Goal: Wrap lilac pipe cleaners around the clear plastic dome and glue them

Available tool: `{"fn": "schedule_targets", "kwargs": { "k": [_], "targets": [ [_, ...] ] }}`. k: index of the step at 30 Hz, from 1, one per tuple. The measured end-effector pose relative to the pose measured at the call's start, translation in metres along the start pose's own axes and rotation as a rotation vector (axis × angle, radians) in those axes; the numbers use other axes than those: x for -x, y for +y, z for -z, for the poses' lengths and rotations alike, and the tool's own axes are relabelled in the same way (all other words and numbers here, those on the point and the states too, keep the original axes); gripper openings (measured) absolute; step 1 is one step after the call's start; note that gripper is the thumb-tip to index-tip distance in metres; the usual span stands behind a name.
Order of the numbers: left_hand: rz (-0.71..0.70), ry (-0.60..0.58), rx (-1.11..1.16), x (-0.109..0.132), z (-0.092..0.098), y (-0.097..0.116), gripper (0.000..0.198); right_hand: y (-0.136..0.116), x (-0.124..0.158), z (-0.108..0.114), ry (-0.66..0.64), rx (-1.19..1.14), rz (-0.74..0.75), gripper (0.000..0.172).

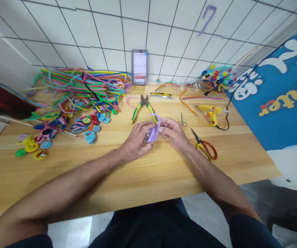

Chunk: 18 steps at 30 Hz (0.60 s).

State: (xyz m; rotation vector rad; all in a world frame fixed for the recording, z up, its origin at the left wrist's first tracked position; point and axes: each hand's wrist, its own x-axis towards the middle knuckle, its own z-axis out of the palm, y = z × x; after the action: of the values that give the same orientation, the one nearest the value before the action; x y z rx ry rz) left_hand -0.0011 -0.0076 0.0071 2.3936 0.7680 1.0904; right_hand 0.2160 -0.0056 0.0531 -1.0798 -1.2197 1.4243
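Observation:
Both my hands meet over the middle of the wooden table (143, 172). My left hand (138, 139) is closed around a lilac pipe cleaner (155, 129) that is partly wound into a coil. My right hand (173, 130) pinches the free end of the same pipe cleaner, which arches up between the two hands. Just behind the hands lie pliers (143, 106) with green and yellow handles.
A heap of coloured pipe cleaners (81, 86) and coiled discs (86, 125) fills the left of the table. Red-handled scissors (205, 146), small scissors (182, 120), a yellow glue gun (210, 112) with its cable, a utility knife (161, 94) and a decorated ball (215, 79) lie to the right.

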Motion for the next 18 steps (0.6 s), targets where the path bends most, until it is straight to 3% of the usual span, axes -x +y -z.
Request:
{"fn": "schedule_targets", "kwargs": {
  "k": [9,18],
  "targets": [
    [-0.007,-0.007,0.014,-0.001,0.001,0.000,0.070,0.007,-0.002,0.001,0.060,0.086,0.076,0.020],
    [-0.017,0.017,0.012,-0.002,0.000,0.001,0.070,0.014,-0.003,0.000,0.097,0.101,0.008,0.024]
  ]
}}
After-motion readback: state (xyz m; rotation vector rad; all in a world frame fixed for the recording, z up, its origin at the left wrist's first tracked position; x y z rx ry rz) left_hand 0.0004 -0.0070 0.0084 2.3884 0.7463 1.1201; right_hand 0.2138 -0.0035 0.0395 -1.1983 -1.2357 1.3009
